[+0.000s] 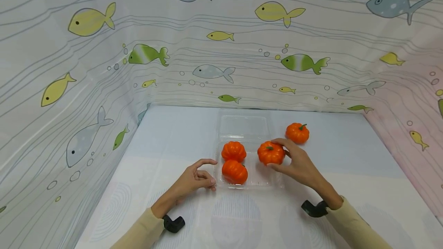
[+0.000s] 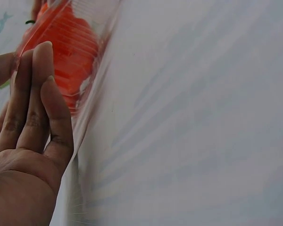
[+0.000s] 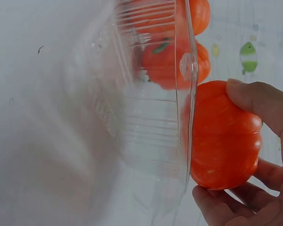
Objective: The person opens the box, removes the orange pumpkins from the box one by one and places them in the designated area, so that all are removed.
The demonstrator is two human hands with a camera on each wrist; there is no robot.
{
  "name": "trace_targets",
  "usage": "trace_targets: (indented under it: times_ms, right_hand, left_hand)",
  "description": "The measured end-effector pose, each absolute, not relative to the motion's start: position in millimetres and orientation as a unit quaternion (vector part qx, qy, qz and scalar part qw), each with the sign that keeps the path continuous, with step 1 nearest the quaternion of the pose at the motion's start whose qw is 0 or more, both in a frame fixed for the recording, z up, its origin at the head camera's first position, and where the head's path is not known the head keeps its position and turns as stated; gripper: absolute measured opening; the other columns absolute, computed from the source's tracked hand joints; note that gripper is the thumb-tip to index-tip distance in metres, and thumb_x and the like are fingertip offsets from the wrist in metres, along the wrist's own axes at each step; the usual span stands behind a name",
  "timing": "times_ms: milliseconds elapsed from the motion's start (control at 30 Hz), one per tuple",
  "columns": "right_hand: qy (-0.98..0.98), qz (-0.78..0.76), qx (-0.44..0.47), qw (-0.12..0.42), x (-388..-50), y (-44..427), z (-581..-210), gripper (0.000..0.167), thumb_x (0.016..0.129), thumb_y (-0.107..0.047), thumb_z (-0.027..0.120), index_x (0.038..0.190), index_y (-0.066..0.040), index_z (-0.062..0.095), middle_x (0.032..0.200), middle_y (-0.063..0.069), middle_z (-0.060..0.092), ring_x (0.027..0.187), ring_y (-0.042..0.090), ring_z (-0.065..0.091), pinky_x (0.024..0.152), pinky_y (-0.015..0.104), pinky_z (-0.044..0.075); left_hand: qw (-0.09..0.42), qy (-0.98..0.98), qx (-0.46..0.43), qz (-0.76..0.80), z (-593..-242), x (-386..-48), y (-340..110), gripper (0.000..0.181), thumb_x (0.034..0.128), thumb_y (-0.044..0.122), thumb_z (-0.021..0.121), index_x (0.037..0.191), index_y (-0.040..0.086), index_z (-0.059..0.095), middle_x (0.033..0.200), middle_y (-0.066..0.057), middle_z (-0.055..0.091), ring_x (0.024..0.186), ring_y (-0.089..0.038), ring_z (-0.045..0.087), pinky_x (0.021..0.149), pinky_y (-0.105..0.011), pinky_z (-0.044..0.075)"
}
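My right hand (image 1: 300,164) grips an orange toy pumpkin (image 1: 271,153) between thumb and fingers, at the right part of a clear plastic container (image 1: 257,178). In the right wrist view, the held pumpkin (image 3: 224,136) stands at the container's rim, mostly above its wall. Two more orange pumpkins, a rear one (image 1: 233,151) and a front one (image 1: 234,172), sit in the left part of the container. My left hand (image 1: 192,180) is at the container's left side; its fingertips (image 2: 43,54) touch the clear wall with fingers fairly straight.
Another orange pumpkin (image 1: 297,133) with a green stem rests on the table behind my right hand. The container's lid (image 1: 243,126) lies folded back, away from me. A fish-patterned curtain (image 1: 242,57) surrounds the pale table (image 1: 173,133) at the back and sides.
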State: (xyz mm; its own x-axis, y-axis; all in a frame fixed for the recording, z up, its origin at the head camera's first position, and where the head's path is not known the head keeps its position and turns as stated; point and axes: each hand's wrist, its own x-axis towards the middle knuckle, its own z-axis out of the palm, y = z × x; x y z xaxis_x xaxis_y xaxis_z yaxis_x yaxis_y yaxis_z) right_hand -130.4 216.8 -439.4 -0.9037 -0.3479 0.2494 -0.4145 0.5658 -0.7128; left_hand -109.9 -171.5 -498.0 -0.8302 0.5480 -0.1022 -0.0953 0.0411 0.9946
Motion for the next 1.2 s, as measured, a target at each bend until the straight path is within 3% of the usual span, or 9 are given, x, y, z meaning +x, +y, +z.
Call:
trace_targets:
  times_ms: [533,967,1200]
  right_hand:
    - [-0.885,0.425,0.177,0.072,-130.0,233.9,-441.1,0.070,0.082,-0.027,0.091,0.140,-0.012,0.055,0.143,0.009,0.055,0.128,0.033,0.054,0.096,0.055,0.052]
    - [-0.892,0.414,0.156,0.095,-130.4,251.0,-442.3,0.075,0.082,-0.026,0.091,0.144,-0.011,0.053,0.145,0.011,0.053,0.129,0.032,0.053,0.095,0.048,0.053]
    - [-0.896,0.411,0.136,0.102,-127.6,259.0,-444.9,0.073,0.083,-0.024,0.090,0.144,-0.010,0.052,0.141,0.015,0.054,0.128,0.036,0.053,0.094,0.054,0.053]
  left_hand:
    - [0.243,0.681,0.157,0.673,-498.6,-109.3,-171.7,0.064,0.0958,0.012,0.075,0.151,0.007,0.042,0.094,-0.018,0.074,0.086,-0.034,0.074,0.087,-0.040,0.059]
    - [0.243,0.677,0.158,0.677,-496.3,-109.9,-171.7,0.065,0.0959,0.012,0.075,0.152,0.008,0.041,0.096,-0.019,0.074,0.088,-0.037,0.074,0.091,-0.043,0.058]
    - [0.244,0.678,0.156,0.676,-496.0,-110.8,-171.0,0.065,0.0959,0.012,0.075,0.151,0.007,0.042,0.095,-0.020,0.074,0.088,-0.038,0.073,0.091,-0.042,0.058]
